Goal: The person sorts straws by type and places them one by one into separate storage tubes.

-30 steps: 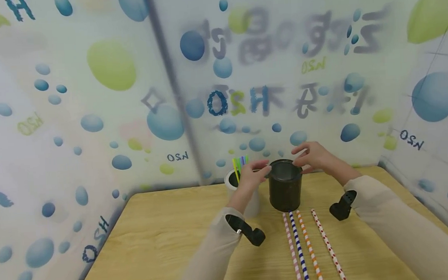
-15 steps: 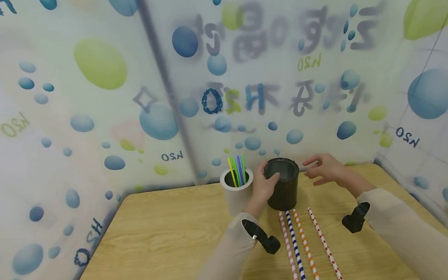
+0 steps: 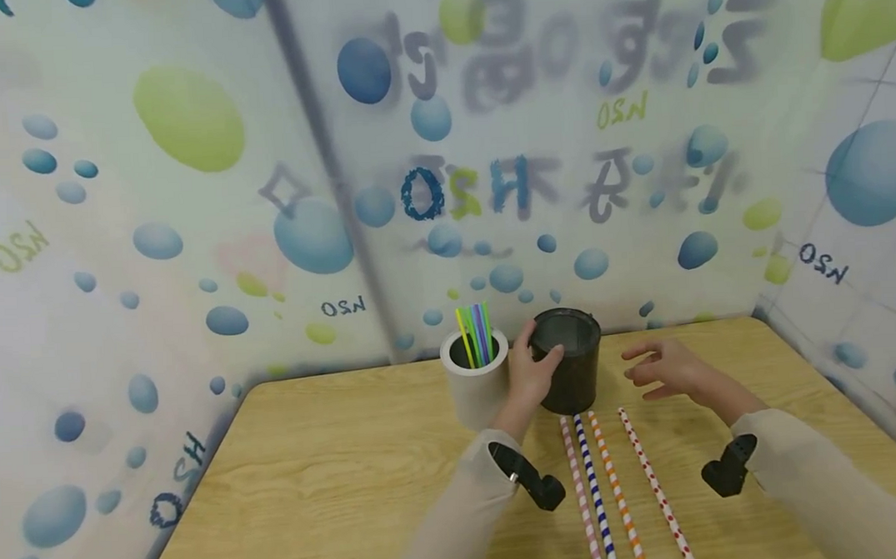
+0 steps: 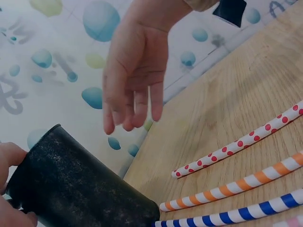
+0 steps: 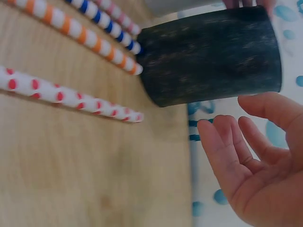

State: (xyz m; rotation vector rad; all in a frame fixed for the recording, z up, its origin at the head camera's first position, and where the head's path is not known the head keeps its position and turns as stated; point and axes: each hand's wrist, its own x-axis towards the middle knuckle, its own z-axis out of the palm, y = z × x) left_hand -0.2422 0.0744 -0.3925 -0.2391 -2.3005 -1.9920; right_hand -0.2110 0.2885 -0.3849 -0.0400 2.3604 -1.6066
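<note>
In the head view a black cylindrical cup (image 3: 575, 378) stands upright near the back of the table. My left hand (image 3: 529, 384) grips its left side near the rim, thumb in front. Just right of the cup, my right hand (image 3: 673, 371) is held apart from it with relaxed fingers and nothing in them. Toward me from the cup's base lie four paper straws side by side: pink-striped (image 3: 581, 495), blue-striped (image 3: 595, 490), orange-striped (image 3: 615, 485) and, a little apart, red-dotted (image 3: 655, 485). Seen from the right wrist, the thumb (image 5: 265, 108) lies close below the cup wall.
A white cup (image 3: 472, 399) with a thick rim stands left of the black one, close to my left hand. Several coloured thin straws (image 3: 480, 336) stick up out of it. Behind the wooden table (image 3: 336, 459) rises a patterned curtain (image 3: 314, 135).
My left hand has moved right, from above the white cup to the black cup's side, which it now holds. My right hand has drawn away from the black cup's rim, rightward and lower.
</note>
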